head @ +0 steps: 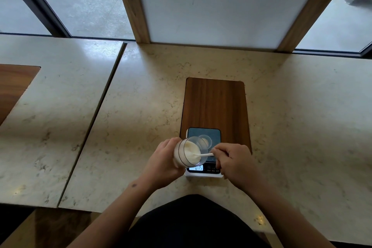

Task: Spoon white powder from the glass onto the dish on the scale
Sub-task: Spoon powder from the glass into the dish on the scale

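My left hand (pixel 161 159) holds a clear glass (pixel 186 152) tilted with its mouth toward the right, over the left part of the scale (pixel 204 173). White powder (pixel 191 150) fills the glass. My right hand (pixel 233 162) grips a white spoon (pixel 205 154) whose tip is inside the glass, in the powder. A small clear round dish (pixel 205 140) sits on the scale's dark platform, just behind the glass. The scale's lit display shows digits that are too blurred to read.
The scale stands at the near end of a dark wooden board (pixel 215 104) on a pale marble counter (pixel 141 106). A seam splits the counter to the left. A wood-framed white panel (pixel 217 4) and windows rise behind.
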